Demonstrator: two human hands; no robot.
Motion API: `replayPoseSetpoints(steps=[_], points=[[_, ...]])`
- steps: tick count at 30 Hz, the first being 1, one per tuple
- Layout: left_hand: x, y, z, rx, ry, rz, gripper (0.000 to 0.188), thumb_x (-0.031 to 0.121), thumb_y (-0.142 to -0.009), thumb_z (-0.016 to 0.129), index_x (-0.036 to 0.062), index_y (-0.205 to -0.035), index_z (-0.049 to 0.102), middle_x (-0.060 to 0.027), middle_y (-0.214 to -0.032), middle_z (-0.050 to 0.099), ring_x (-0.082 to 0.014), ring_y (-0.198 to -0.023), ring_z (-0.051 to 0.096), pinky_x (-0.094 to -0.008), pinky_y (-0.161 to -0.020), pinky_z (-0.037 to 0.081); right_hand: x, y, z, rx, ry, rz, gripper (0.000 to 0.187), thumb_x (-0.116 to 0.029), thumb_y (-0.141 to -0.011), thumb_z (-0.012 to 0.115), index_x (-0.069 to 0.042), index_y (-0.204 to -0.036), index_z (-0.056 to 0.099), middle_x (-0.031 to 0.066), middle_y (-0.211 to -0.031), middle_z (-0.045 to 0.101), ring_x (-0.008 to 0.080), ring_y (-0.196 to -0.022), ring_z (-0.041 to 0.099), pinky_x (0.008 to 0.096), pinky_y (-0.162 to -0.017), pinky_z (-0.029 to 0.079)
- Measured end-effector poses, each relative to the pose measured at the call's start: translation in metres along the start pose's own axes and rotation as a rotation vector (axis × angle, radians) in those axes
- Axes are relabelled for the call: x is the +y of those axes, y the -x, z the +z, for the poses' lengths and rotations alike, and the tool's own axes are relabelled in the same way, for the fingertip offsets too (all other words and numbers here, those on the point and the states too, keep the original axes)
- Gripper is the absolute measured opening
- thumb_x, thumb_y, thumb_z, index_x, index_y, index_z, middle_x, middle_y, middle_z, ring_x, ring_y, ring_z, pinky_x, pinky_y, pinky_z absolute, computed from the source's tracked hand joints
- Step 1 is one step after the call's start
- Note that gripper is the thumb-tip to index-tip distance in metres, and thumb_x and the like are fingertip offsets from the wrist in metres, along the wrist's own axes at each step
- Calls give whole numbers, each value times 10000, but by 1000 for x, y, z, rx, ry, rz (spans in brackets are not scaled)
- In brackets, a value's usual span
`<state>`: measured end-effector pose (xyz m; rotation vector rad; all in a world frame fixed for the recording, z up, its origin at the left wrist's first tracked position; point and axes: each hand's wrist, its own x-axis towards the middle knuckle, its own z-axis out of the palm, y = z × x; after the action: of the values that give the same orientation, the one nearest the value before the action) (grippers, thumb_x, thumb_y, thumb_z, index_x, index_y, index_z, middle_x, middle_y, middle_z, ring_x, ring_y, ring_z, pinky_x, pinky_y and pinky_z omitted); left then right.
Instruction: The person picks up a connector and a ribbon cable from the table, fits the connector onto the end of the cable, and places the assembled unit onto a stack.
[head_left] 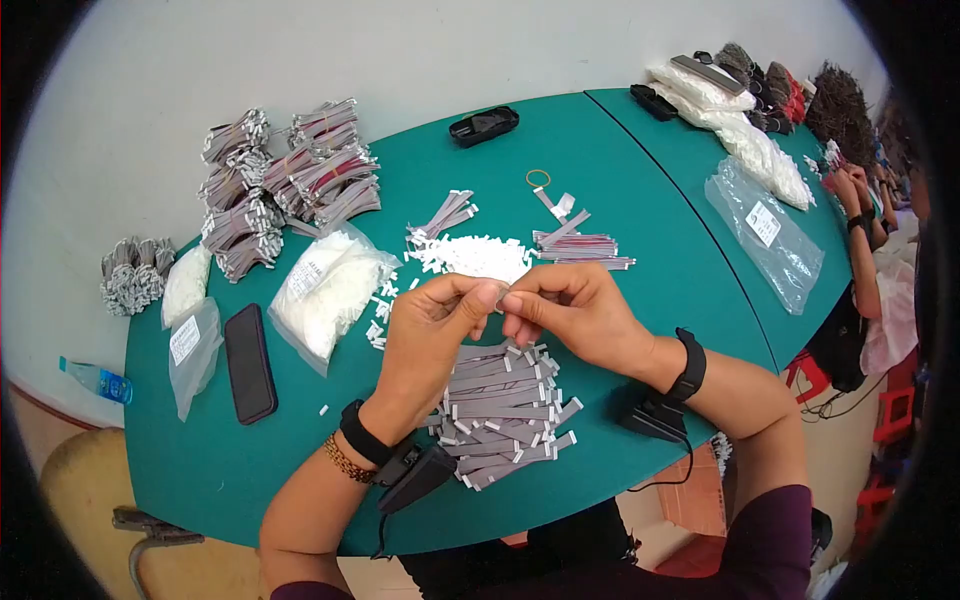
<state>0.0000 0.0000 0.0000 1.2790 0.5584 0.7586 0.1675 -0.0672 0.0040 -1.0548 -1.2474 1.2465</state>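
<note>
One small grey piece (502, 291), largely hidden by the hands, is located above the middle of the tabletop (640, 270). We see the left hand (435, 318) and the right hand (580, 308) meeting at it, with the thumb and forefinger of each pinching it; we cannot tell its exact shape. Directly beyond the hands, we find a heap of white plastic bits (475, 254). A loose stack of grey cables (505, 412) with white ends lies on the near side, between the forearms. To the right of the heap, we note a smaller bunch of flat cables (580, 250), with a yellow ring (538, 179) beyond it. To the left, we have a clear bag (330, 285) filled with white contents and, nearer the table edge, a dark phone (250, 362).
</note>
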Motion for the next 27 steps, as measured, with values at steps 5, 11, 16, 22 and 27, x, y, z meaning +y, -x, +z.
replayPoseSetpoints(steps=[5,11,16,22,27], points=[[4,0,0,-4,-27,20,163,156,-824,635,6,-887,628,-24,-834,619,-53,-682,480,-189,-607,373,-1,-1,-1,-8,-55,-4,158,-117,-890,532,13,-863,618,48,-739,628,78,-646,589,199,-582,487],[3,0,4,29,-61,78,155,146,-812,649,6,-877,631,-19,-807,618,-51,-660,478,-187,-592,373,0,-1,1,-7,-56,-3,162,-122,-891,532,11,-854,618,39,-722,620,72,-634,579,200,-573,483],[0,0,2,37,-82,88,171,152,-817,643,0,-895,631,-19,-796,614,-52,-652,474,-187,-590,374,1,0,1,-11,13,-9,142,-103,-884,541,16,-867,617,59,-736,625,86,-632,589,203,-575,493],[4,0,2,19,-69,31,190,161,-827,632,-10,-910,636,-18,-782,608,-54,-648,466,-190,-591,375,2,-1,-1,10,-4,-14,141,-105,-881,547,15,-865,620,51,-719,620,78,-623,579,197,-568,483],[5,0,2,2,-87,34,194,161,-851,598,-17,-918,637,-16,-782,601,-59,-656,469,-190,-597,375,2,-2,-2,9,-17,-20,141,-109,-879,551,12,-866,623,51,-718,621,75,-625,580,193,-569,483]])
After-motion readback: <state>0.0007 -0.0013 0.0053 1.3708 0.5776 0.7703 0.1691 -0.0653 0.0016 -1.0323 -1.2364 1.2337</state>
